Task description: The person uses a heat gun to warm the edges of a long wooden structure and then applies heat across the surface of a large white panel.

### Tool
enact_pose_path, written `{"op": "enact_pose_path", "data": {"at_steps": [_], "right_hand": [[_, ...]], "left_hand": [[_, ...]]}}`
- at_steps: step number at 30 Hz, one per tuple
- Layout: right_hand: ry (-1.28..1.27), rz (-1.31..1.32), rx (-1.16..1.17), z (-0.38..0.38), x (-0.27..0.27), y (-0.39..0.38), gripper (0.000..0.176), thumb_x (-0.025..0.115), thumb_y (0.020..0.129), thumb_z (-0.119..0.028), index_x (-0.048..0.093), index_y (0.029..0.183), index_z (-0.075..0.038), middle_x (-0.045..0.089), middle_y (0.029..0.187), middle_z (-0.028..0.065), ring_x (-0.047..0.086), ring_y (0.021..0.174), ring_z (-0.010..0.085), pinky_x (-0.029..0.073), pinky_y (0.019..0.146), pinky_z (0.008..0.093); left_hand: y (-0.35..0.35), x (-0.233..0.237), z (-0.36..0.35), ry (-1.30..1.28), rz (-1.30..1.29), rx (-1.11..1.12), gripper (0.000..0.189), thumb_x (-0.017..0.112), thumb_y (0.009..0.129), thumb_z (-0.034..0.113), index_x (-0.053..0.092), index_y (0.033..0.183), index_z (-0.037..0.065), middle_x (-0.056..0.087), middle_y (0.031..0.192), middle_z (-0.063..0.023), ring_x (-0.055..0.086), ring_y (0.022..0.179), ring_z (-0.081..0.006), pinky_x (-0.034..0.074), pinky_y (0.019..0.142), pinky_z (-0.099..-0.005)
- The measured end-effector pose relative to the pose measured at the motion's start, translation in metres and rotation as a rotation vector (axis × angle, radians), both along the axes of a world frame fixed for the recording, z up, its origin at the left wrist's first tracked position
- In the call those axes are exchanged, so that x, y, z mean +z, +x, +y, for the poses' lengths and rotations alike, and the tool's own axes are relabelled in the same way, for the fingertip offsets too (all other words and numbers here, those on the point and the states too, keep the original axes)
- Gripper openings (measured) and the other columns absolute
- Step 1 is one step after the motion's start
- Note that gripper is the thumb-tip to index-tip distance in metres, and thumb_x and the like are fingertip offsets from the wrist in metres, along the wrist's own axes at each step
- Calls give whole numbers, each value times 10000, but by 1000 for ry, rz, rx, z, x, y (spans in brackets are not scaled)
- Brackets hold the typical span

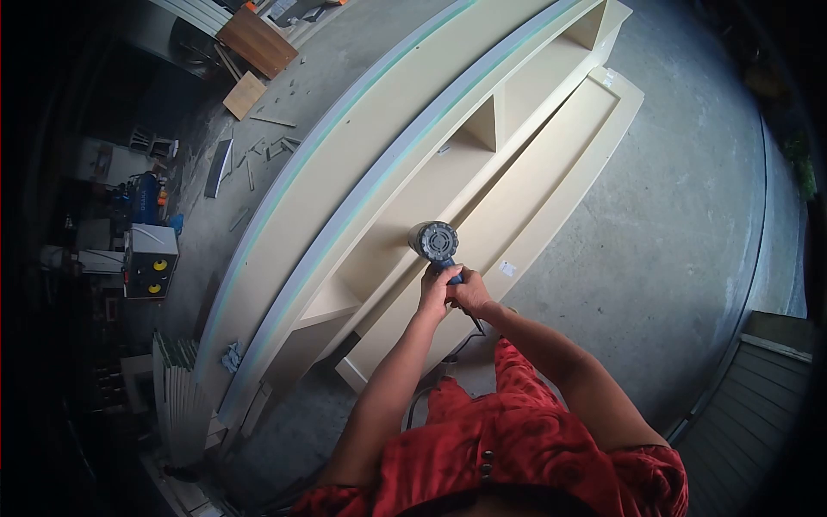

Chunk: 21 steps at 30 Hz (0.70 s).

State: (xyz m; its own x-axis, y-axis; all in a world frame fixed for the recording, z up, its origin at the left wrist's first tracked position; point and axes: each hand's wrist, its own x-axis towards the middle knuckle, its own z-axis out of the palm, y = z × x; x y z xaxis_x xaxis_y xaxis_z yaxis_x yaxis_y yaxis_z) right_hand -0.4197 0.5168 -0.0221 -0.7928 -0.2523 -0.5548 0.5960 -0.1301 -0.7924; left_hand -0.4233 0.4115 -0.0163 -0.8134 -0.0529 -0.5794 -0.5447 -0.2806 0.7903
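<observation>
A dark round-ended power tool (435, 241) with a blue handle is held by both hands over a long cream shelf unit (413, 194). My left hand (435, 289) is wrapped round the handle from the left, and my right hand (469, 291) closes on it from the right, touching the left one. A cord hangs below the hands. Part of the grip is hidden by the fingers. Beneath and to the right of the tool lies a long cream framed panel (500, 215), tilted along the unit.
Green and pale blue strips edge the curved cream board (301, 207) at the left. A crumpled blue cloth (231, 357) lies on it. Wood scraps, brown boards (257, 41) and a box with yellow discs (152, 261) are on the far left. Grey siding (767, 388) stands at lower right.
</observation>
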Motion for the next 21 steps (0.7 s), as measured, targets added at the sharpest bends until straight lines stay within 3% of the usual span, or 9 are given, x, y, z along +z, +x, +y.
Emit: {"op": "enact_pose_path", "data": {"at_steps": [7, 16, 21], "right_hand": [[45, 31, -21, 22, 17, -21, 379, 657, 680, -93, 512, 998, 52, 604, 729, 113, 586, 544, 165, 482, 480, 284], [74, 122, -175, 65, 12, -75, 409, 671, 626, -141, 545, 960, 59, 609, 691, 111, 587, 546, 160, 476, 486, 284], [121, 133, -188, 80, 3, -96, 467, 688, 619, -174, 558, 1008, 49, 614, 704, 117, 596, 540, 172, 481, 490, 292]], "left_hand": [[-27, 7, 19, 19, -4, -34, 387, 718, 698, 194, 524, 993, 37, 549, 843, -48, 574, 699, -152, 494, 565, -286], [-91, 15, 70, 64, -2, -110, 361, 723, 694, 220, 555, 972, 62, 551, 807, -32, 572, 657, -149, 481, 489, -274], [-117, -3, 80, 69, -7, -154, 351, 726, 697, 221, 580, 974, 63, 566, 845, -41, 578, 699, -155, 488, 543, -275]]}}
